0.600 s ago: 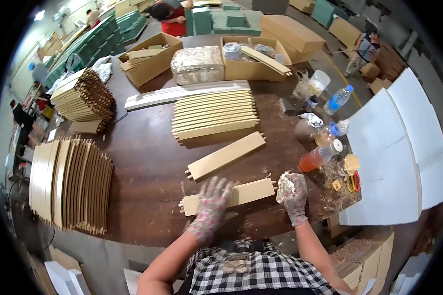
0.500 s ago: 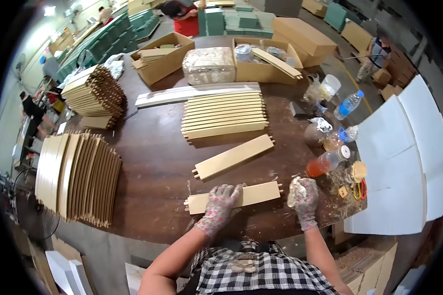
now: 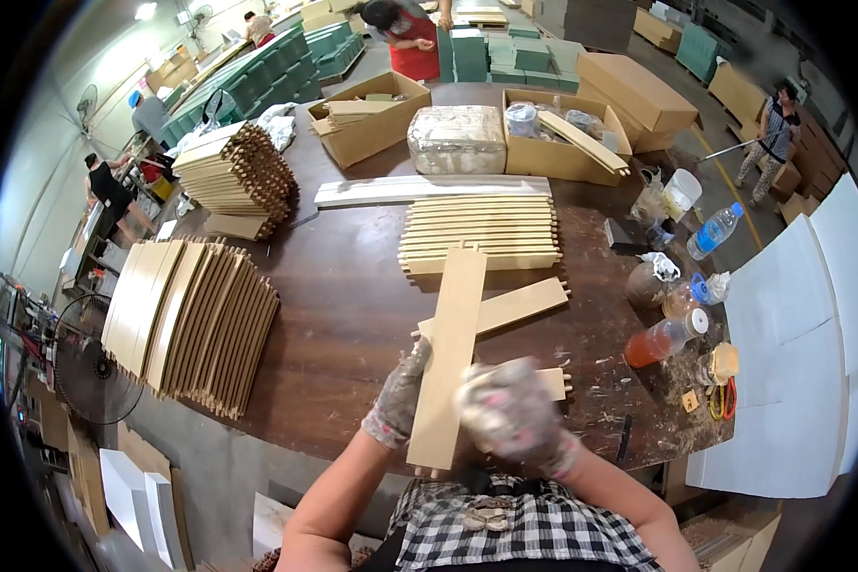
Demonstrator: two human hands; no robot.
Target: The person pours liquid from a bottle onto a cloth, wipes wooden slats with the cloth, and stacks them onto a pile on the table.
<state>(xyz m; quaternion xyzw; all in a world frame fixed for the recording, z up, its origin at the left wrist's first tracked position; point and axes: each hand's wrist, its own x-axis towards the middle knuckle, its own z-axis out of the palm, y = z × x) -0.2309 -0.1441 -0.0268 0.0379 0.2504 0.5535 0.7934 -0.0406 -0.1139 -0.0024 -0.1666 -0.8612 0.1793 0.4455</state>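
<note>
My left hand [image 3: 398, 393], in a stained patterned glove, grips the left edge of a pale wooden slat [image 3: 450, 357]. The slat is raised and tilted, with small dowel pins at its ends. My right hand [image 3: 520, 415] is smeared by motion beside the slat's right edge, with a crumpled whitish rag [image 3: 469, 400] at its inner side. Behind the raised slat lies another pinned slat [image 3: 524, 305] on the brown table. The end of a third slat [image 3: 552, 384] shows beyond my right hand; the rest is hidden.
A row of slats [image 3: 481, 234] lies farther back, before white strips [image 3: 372, 194]. Tall slat stacks [image 3: 186, 319] [image 3: 234, 176] stand left. Bottles [image 3: 663, 338] [image 3: 715, 231] and scissors [image 3: 729, 398] line the right side, near white panels [image 3: 772, 353]. Open cartons [image 3: 372, 138] [image 3: 567, 162] stand at the back.
A slat has come up off the near table into my left hand. My right hand has moved left with the rag to the slat's edge. The whole view has shifted.
</note>
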